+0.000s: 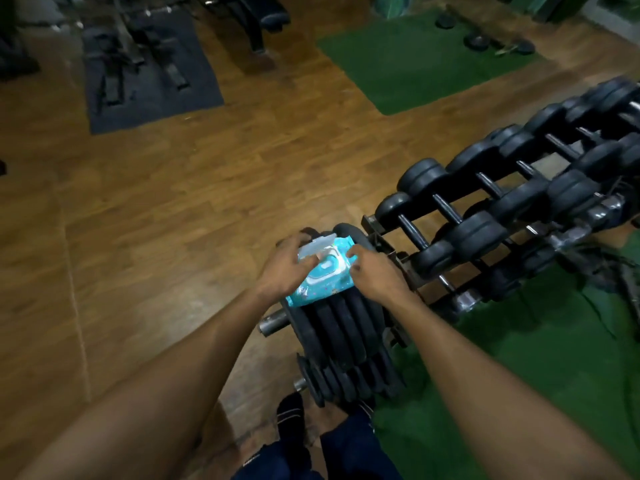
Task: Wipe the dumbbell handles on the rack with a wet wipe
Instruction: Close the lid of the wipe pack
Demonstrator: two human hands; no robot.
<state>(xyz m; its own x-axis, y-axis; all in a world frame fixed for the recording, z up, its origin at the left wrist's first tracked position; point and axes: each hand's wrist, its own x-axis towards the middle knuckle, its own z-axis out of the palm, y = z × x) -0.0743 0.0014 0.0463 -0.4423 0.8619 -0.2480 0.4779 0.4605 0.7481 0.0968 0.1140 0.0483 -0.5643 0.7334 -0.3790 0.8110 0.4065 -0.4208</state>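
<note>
A light blue pack of wet wipes [323, 282] lies on top of a stack of black weight plates [343, 327], with its white flip lid raised. My left hand [287, 265] rests on the pack's left side, fingers curled over the lid area. My right hand [372, 270] holds the pack's right edge with bent fingers. The dumbbell rack [512, 202] runs up and to the right, carrying rows of black dumbbells with dark metal handles [446, 209]. Neither hand touches a dumbbell.
Wooden floor [207, 188] spreads to the left. Green mats [415, 64] lie at the back right and under the rack. A dark mat with gym machines [145, 64] sits at the back left. My feet [291, 417] stand just below the plate stack.
</note>
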